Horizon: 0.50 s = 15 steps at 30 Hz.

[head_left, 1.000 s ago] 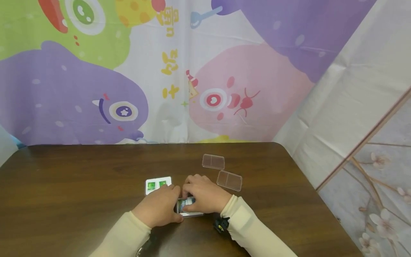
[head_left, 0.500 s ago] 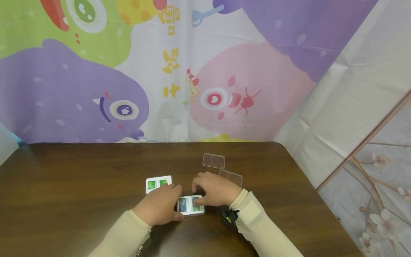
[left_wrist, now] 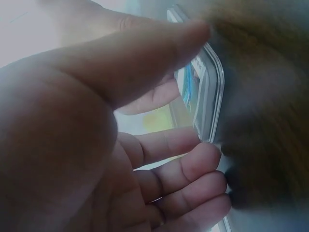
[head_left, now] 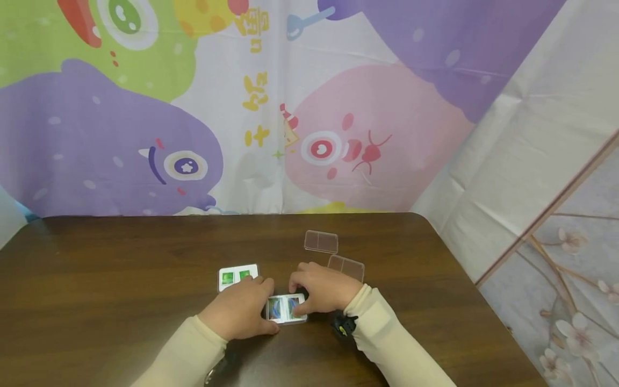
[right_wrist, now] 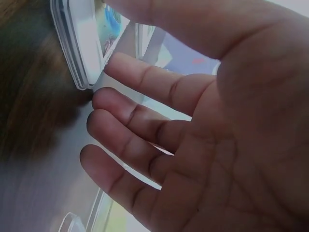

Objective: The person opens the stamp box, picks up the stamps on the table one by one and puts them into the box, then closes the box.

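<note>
A flat clear-edged case (head_left: 286, 321) with a white inside lies on the table, two small bluish picture cards (head_left: 274, 308) side by side in it. My left hand (head_left: 239, 310) holds its left end, thumb along the near edge and index finger at the far side, as the left wrist view also shows. At the right end is my right hand (head_left: 326, 287). Its thumb (right_wrist: 133, 7) lies over the right card, and the index fingertip is right by the case's corner. The other right fingers are spread and slightly bent. Part of the right card is hidden beneath the thumb.
A second white case (head_left: 222, 267) with two green pictures sits just beyond my left hand, partly covered by it. Two clear lids (head_left: 321, 242) lie beyond my right hand, the nearer one partly hidden. Behind the brown table (head_left: 121, 269) hangs a cartoon-printed cloth (head_left: 261, 183).
My right hand has shifted right, from over the case's middle to its right end. The right picture looked mostly green half a second ago and is bluish now. My left hand has stayed put.
</note>
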Each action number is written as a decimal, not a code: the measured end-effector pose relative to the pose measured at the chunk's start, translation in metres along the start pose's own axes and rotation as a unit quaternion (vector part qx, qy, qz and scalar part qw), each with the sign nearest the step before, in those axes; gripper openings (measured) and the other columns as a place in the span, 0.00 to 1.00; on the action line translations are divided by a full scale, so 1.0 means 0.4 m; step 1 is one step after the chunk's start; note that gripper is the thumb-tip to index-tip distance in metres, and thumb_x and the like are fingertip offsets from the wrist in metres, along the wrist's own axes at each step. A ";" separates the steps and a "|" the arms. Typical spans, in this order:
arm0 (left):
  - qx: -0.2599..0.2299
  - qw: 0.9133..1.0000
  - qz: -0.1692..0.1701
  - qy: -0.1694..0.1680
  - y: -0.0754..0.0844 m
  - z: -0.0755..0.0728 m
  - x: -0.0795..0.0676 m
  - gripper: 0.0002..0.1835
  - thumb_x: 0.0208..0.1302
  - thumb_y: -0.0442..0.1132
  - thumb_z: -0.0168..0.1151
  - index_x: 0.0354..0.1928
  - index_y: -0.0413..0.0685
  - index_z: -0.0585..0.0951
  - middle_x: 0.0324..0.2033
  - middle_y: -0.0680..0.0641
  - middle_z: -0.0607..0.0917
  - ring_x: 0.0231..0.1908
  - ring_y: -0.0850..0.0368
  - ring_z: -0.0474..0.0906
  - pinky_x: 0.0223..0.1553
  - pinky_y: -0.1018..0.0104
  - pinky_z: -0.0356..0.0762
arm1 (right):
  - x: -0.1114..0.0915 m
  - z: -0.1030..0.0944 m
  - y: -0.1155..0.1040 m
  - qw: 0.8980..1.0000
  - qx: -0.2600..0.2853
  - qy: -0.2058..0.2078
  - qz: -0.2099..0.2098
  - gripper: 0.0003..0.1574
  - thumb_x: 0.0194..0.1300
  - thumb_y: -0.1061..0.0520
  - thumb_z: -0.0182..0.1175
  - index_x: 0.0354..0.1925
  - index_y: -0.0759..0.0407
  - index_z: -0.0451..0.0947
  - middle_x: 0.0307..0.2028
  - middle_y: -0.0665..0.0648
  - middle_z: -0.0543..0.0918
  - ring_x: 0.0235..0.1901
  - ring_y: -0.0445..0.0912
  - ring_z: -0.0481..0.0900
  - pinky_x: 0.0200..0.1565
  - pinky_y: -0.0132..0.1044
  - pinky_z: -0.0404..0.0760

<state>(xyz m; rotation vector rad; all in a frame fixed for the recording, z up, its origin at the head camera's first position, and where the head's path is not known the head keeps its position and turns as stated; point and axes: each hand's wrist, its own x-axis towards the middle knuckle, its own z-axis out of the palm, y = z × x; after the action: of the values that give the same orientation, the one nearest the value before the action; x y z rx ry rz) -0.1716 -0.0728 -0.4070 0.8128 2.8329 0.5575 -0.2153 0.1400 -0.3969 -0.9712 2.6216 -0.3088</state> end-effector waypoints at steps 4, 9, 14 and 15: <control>0.005 1.000 -0.001 0.004 0.000 0.003 0.000 0.28 0.51 0.53 0.81 0.42 0.44 0.77 0.29 0.51 0.75 0.30 0.55 0.71 0.32 0.54 0.74 | -0.003 -0.005 0.008 1.000 0.016 -0.004 -0.010 0.20 0.63 0.45 0.74 0.47 0.53 0.82 0.43 0.48 0.77 0.41 0.40 0.73 0.45 0.32 0.77; 0.010 1.000 -0.002 0.011 0.002 0.005 0.000 0.27 0.52 0.52 0.81 0.42 0.44 0.77 0.29 0.51 0.76 0.31 0.55 0.72 0.34 0.53 0.76 | -0.021 -0.028 0.028 0.999 0.034 -0.009 -0.011 0.21 0.65 0.46 0.72 0.50 0.55 0.82 0.45 0.50 0.80 0.45 0.43 0.77 0.50 0.37 0.79; 0.009 1.000 0.004 0.014 -0.004 0.007 0.000 0.28 0.49 0.52 0.82 0.41 0.45 0.76 0.29 0.51 0.76 0.31 0.54 0.71 0.34 0.52 0.75 | -0.058 -0.076 0.073 0.997 0.032 0.025 0.063 0.24 0.63 0.48 0.74 0.51 0.58 0.81 0.46 0.53 0.81 0.49 0.49 0.78 0.52 0.46 0.79; 0.007 1.000 0.006 0.015 -0.007 0.007 0.000 0.28 0.48 0.52 0.82 0.40 0.45 0.76 0.29 0.51 0.75 0.31 0.54 0.71 0.33 0.53 0.75 | -0.067 -0.086 0.084 0.995 0.026 0.036 0.088 0.25 0.62 0.49 0.75 0.51 0.59 0.80 0.46 0.55 0.81 0.47 0.49 0.78 0.51 0.46 0.80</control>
<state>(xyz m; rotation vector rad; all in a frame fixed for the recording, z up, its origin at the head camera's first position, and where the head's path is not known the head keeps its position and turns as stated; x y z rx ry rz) -0.1722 -0.0739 -0.4107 0.8302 2.8637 0.5555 -0.2290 0.1856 -0.3693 -0.7198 2.7252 -0.3729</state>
